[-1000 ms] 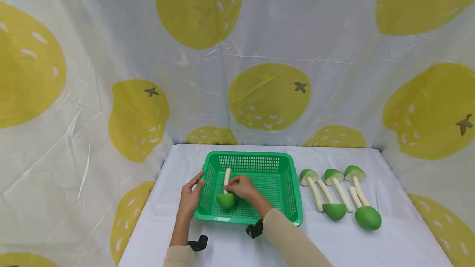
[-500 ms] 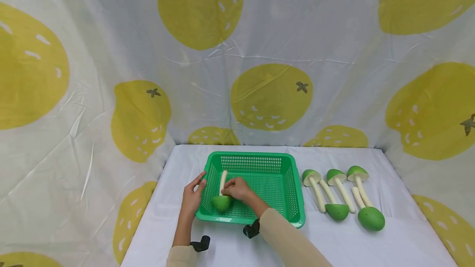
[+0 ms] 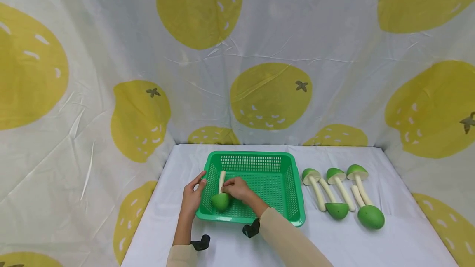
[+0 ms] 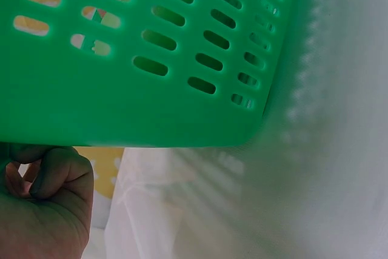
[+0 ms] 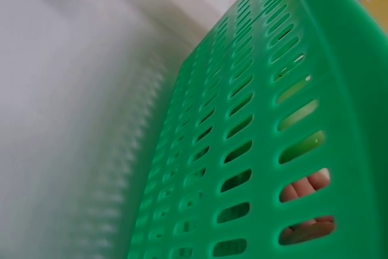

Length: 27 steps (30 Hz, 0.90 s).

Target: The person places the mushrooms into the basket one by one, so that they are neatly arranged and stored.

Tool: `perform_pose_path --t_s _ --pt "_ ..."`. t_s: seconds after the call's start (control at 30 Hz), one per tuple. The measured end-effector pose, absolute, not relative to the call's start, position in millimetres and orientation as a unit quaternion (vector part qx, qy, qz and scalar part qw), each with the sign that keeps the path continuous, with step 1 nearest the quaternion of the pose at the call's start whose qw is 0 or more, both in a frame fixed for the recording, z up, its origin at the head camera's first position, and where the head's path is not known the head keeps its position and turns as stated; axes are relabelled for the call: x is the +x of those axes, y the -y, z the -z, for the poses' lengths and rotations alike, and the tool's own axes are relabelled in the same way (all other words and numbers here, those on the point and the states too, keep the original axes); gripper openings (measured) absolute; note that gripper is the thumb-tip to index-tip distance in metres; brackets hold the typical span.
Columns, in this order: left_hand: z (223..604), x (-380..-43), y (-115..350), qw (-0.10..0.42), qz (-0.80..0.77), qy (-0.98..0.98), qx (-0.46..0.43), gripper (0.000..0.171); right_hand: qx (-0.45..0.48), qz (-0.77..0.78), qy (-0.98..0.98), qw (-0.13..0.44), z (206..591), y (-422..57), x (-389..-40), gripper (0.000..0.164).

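A green perforated plastic basket (image 3: 252,154) stands on the white cloth. My left hand (image 3: 192,197) holds its left rim, and in the left wrist view the curled fingers of that hand (image 4: 57,198) meet the basket's edge (image 4: 121,128). Inside, at the left, lies a model mushroom (image 3: 220,202) with a green cap toward me and a pale stem pointing away. My right hand (image 3: 238,188) pinches the stem just above the cap. Through the slots of the basket wall (image 5: 339,89) in the right wrist view, bits of the right fingers (image 5: 306,186) show.
Several more green-capped mushrooms lie in a group right of the basket, among them a front right one (image 3: 371,217) and a back left one (image 3: 311,176). Lemon-printed white curtains (image 3: 271,96) rise behind and beside the table (image 3: 222,242).
My right hand has shifted the mushroom a little to the left inside the basket, its stem now tilting less. My left hand keeps its place on the rim.
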<state>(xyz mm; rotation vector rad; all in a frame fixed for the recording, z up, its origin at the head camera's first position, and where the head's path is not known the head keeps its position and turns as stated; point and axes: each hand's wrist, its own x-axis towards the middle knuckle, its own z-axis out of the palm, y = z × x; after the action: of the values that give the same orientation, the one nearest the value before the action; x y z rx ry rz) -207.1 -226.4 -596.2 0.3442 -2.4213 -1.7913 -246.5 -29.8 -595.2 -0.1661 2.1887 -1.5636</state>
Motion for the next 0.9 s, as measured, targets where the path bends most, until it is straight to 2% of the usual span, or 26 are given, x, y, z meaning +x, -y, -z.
perform_pose_path --t_s 0.9 --pt "594 -207 227 0.051 0.583 0.802 0.119 0.037 -0.073 0.59 -0.787 0.164 586 9 -243 0.025"
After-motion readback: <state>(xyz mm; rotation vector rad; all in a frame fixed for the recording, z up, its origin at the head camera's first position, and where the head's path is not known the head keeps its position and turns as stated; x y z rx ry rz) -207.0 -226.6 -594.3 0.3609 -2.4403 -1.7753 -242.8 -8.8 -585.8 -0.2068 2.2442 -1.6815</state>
